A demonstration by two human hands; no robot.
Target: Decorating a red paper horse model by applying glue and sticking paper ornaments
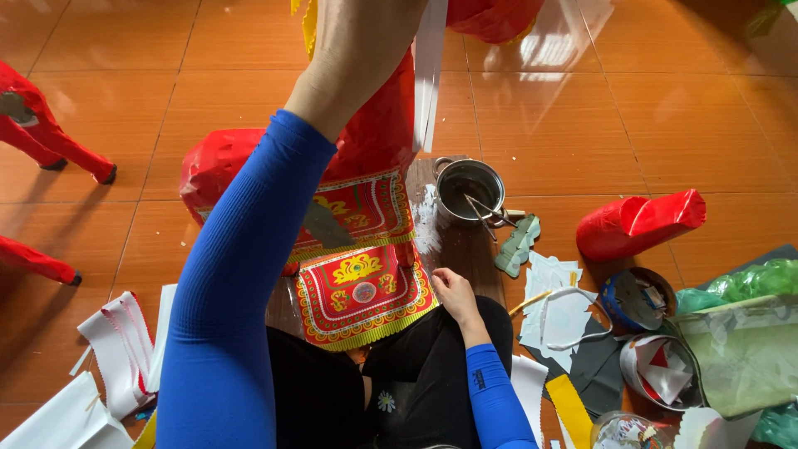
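A red paper animal figure (224, 162) stands on the tiled floor in front of my crossed legs. Over it hangs a red, yellow and green decorated paper panel (363, 293) with a yellow fringe. My left hand (366, 37), on a blue-sleeved arm, is raised against the figure's upright red part next to a white paper strip (429, 75); its fingers are cut off by the top edge. My right hand (453, 293) rests by my knee, fingers curled on the panel's right edge.
A metal pot (470, 187) with tools in it stands on a dark board behind the panel. At right lie a red paper cylinder (640, 223), a green cutout (517, 245), round tins (638, 299) and a green bag (748, 333). White strips (125, 349) and red legs (50, 141) at left.
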